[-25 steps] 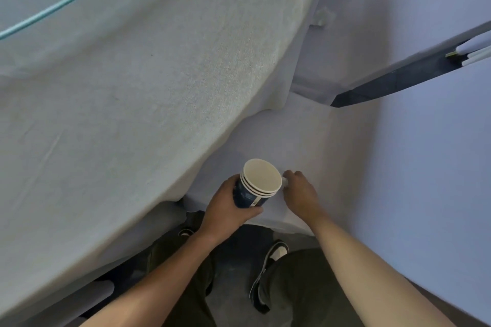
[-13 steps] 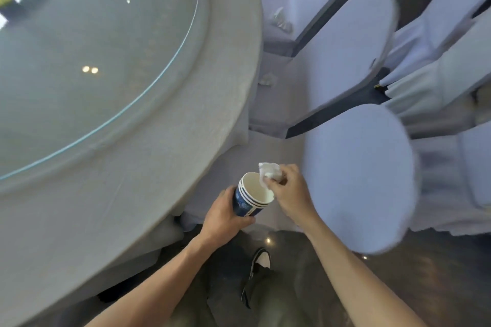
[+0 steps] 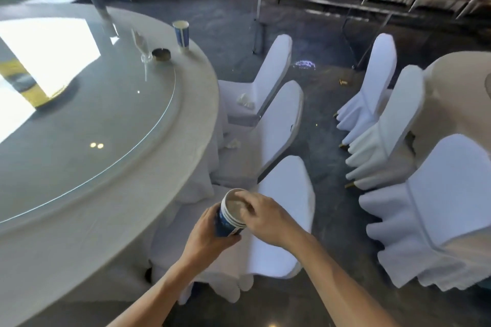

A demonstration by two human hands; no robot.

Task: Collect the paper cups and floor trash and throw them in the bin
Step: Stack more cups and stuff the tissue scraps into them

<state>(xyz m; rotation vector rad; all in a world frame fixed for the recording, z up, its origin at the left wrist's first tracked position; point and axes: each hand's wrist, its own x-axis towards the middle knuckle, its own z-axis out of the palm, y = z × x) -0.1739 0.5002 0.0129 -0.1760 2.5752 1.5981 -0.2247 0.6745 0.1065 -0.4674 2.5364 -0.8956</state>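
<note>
Blue stacked cups (image 3: 228,223) gripped by left hand (image 3: 206,236); right hand (image 3: 268,216) fingertips curled into mouth, contents unseen. Next: far cup (image 3: 181,34) to be collected.

Two tables (image 3: 186,103), six chairs (image 3: 287,194).

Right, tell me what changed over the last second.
The right hand picked a white crumpled tissue off the chair seat, carried it to the stack of paper cups and is now pushing it inside, fingers at the rim. The left hand kept gripping the stack throughout.
</note>
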